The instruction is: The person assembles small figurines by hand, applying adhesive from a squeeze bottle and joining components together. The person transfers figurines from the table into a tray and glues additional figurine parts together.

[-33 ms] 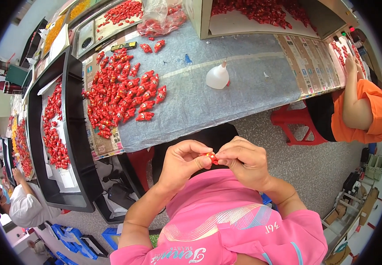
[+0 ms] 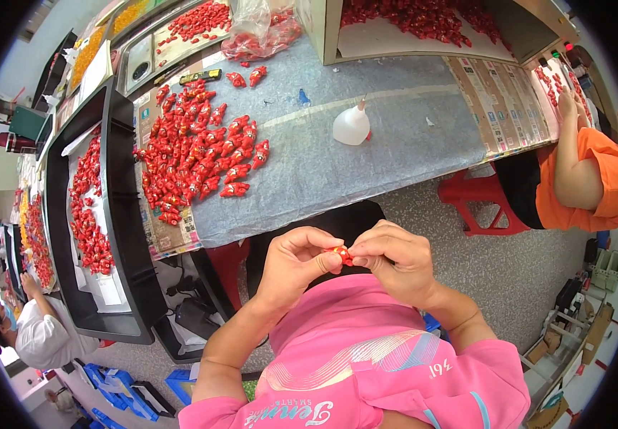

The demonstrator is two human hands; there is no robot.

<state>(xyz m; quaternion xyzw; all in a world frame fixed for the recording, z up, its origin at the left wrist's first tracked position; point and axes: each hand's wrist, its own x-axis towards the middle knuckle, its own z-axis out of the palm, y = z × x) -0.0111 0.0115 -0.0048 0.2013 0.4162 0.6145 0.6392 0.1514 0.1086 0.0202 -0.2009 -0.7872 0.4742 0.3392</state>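
A small red piece (image 2: 341, 255) is pinched between the fingertips of both hands, held close above my lap in front of a pink shirt. My left hand (image 2: 296, 266) grips it from the left and my right hand (image 2: 395, 261) from the right, the fingers curled round it. Most of the piece is hidden by the fingers. A heap of many similar red pieces (image 2: 195, 157) lies on the grey-blue covered table (image 2: 366, 168) in front of me. A white squeeze bottle (image 2: 352, 125) lies to the right of the heap.
A black tray (image 2: 120, 214) with more red pieces runs along the table's left. A clear bag (image 2: 255, 28) and an open box (image 2: 423, 25) of red pieces stand at the back. A person in orange (image 2: 580, 179) sits at the right by a red stool (image 2: 480, 200); another person in white (image 2: 37, 336) works at the lower left.
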